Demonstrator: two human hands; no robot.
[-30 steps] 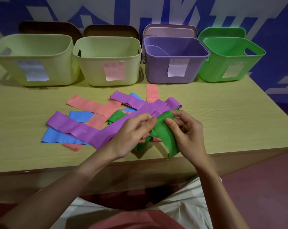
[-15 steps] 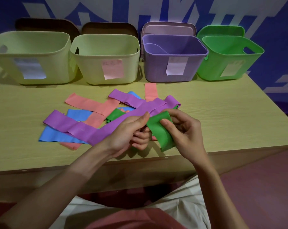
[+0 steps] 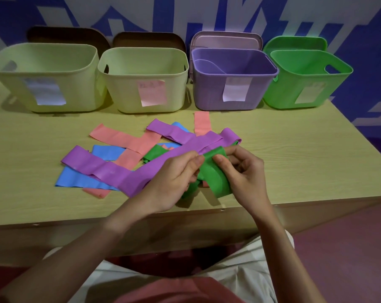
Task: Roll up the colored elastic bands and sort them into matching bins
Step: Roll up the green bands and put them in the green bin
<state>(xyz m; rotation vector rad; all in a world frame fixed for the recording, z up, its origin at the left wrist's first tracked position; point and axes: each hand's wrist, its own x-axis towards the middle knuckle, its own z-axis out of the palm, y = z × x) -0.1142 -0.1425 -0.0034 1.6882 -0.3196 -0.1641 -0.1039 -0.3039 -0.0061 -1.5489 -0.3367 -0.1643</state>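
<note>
Both hands hold a green elastic band (image 3: 215,178) just above the table's front edge. My left hand (image 3: 174,180) pinches its top left side and my right hand (image 3: 244,173) pinches its top right, thumb on the band. The band's lower end hangs loose below my hands. Behind them lies a heap of flat bands: purple (image 3: 110,171), pink (image 3: 124,138), blue (image 3: 80,180) and another green one (image 3: 154,153). Along the back stand a green bin (image 3: 305,84), a purple bin (image 3: 231,92) and two pale yellow-green bins (image 3: 49,84) (image 3: 141,88).
Each bin carries a paper label on its front. Lids lean against the blue and white wall behind the bins. The wooden table (image 3: 305,154) ends close to my lap, with bare surface to the right of the bands.
The green band has been turned between my fingers; its loose end was drawn up and hangs lower again now. Both hands stay at the same spot above the table.
</note>
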